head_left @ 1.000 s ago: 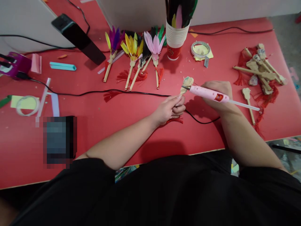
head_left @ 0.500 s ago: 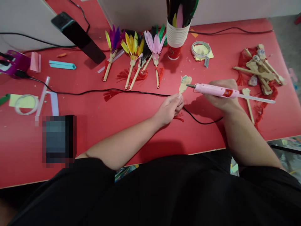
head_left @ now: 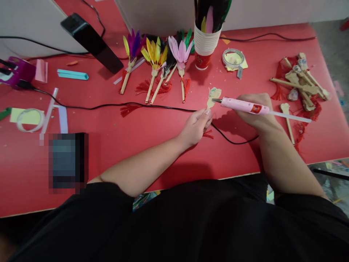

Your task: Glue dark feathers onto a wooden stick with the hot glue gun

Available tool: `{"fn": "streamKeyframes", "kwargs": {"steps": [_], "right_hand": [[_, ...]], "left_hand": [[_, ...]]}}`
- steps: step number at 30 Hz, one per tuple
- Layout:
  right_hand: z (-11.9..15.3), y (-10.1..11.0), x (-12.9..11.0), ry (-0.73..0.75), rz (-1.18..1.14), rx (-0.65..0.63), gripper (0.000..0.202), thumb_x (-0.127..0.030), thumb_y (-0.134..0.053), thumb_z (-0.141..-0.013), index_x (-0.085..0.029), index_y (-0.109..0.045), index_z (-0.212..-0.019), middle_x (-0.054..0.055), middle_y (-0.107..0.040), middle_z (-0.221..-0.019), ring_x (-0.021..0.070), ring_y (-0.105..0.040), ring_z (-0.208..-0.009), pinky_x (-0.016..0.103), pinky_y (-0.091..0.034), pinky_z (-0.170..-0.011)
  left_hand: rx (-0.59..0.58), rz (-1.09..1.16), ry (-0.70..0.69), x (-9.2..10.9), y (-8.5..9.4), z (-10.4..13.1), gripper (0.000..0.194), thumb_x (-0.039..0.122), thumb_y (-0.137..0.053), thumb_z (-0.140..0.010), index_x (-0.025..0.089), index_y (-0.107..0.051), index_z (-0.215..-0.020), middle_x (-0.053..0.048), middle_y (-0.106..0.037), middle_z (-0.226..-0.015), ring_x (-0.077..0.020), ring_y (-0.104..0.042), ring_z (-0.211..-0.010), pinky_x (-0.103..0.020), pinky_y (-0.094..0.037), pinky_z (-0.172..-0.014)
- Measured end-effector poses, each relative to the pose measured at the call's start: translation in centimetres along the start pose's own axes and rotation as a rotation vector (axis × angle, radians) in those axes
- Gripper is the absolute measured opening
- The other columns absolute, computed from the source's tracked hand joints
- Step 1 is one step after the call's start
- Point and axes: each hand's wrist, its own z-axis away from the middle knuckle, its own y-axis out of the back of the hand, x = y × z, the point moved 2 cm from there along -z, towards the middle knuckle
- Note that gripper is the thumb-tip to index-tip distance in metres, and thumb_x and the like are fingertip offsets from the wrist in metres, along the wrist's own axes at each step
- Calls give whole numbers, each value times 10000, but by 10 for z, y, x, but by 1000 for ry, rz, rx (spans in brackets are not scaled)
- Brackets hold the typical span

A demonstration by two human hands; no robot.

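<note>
Craft workshop, apparently: red tabletop, paper cups holding feathers. Left of cups, feather-topped sticks. Right of cups, tape roll, heap of wooden sticks. Nearer than cups, pink glue gun.

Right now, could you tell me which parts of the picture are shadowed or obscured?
Head view: mosaic blocks obscure most of the dark rectangular object; head view: a soft shadow lies on the red tabletop beside the bare right hand.
</note>
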Motion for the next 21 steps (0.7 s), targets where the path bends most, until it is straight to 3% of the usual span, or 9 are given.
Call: {"fn": "streamKeyframes", "kwargs": {"steps": [7, 12, 18, 21], "right_hand": [[0, 6, -13, -33, -78, 13, 244, -423, -717, -1012, -293, -699, -806, 93, -771, -770, 274, -658, -716, 451, -528, -742], [-2, 2, -6, -4, -108, 66, 265, -325, -791, -946, -285, -639, -731, 30, -654, -645, 220, -551, -612, 395, -441, -612], [-3, 4, -4, -14, -88, 57, 466, -484, -823, -1047, -290, -560, -715, 38, -648, -653, 221, -586, -611, 404, -488, -615], [-3, 6, -5, 0, -123, 60, 537, -614, -847, -1021, -293, -562, -699, 37, -629, -644, 230, -610, -602, 419, -512, -622]], "left_hand": [[-29, 11, 29, -3, 2, -1, 760, 867, -730, -1123, 280, -360, -813, 114, -275, -656, -83, -144, -560, -242, -133, -509], [5, -6, 71, -1, 0, 0, 717, 803, -705, -1175, 276, -382, -813, 108, -304, -639, -86, -165, -545, -236, -147, -509], [4, -13, 57, 0, -1, 0, 723, 815, -735, -1151, 275, -396, -808, 109, -322, -631, -80, -174, -539, -246, -137, -506], [2, -14, 57, 0, -1, 0, 742, 837, -751, -1133, 275, -393, -806, 110, -325, -635, -75, -175, -540, -247, -137, -504]]}}
